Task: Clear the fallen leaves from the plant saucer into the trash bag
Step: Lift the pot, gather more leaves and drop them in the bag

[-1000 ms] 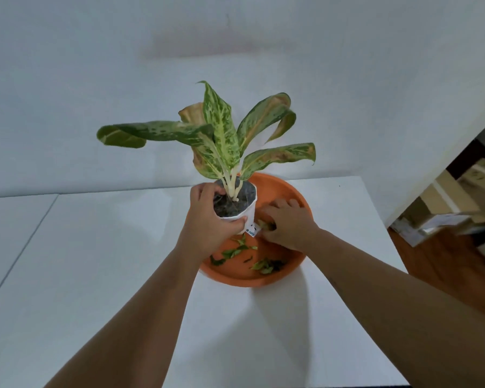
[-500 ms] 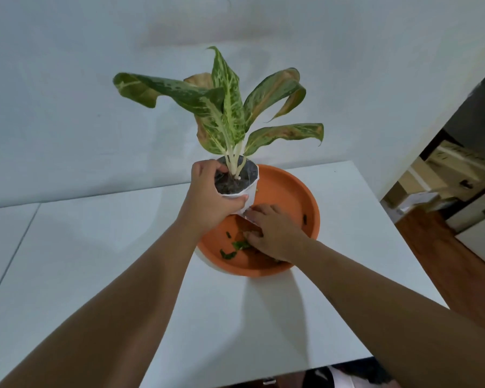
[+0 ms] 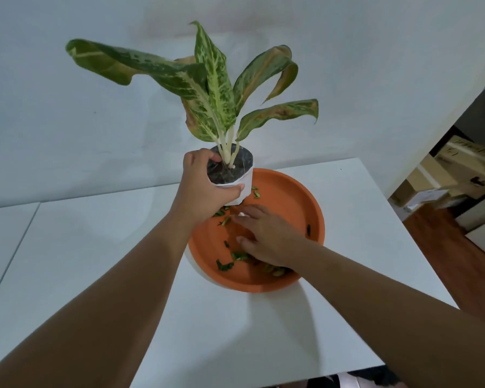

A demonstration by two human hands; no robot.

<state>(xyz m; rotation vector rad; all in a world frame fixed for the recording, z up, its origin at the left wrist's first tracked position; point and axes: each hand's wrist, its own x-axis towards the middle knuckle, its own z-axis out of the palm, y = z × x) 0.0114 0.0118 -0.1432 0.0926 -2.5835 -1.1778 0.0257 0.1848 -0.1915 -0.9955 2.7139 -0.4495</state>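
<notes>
- Head view: our left grip (image 3: 205,189) is wrapped round the white pot (image 3: 245,187), thumb on the near wall and fingers over the rim. It holds the plant (image 3: 216,88) at the far left side of the saucer (image 3: 305,197). We cannot tell whether the pot's base touches the saucer.
- Our right grip (image 3: 266,236) lies spread, fingers nearly flat on the saucer floor, pinching nothing we can see. What sits under the palm is hidden.
- The leaves (image 3: 238,256) are small green scraps inside the saucer. One cluster lies at the near rim beside our right wrist, a few lie below the pot near the fingertips, and one lies alone by the right wall.
- The saucer rests on the white counter (image 3: 235,331); cardboard boxes (image 3: 443,175) stand well apart at the right. No trash bag shows.
- We judge the step to be gathering: the pot is kept aside so the floor can be swept. None of the scraps has left the saucer, so the task looks early.
- Next, we should rake the scattered scraps toward the near cluster, then curl the fingers round the pile. The scraps look thin and light, so some may slip out. The tall plant needs a steady hold meanwhile.
</notes>
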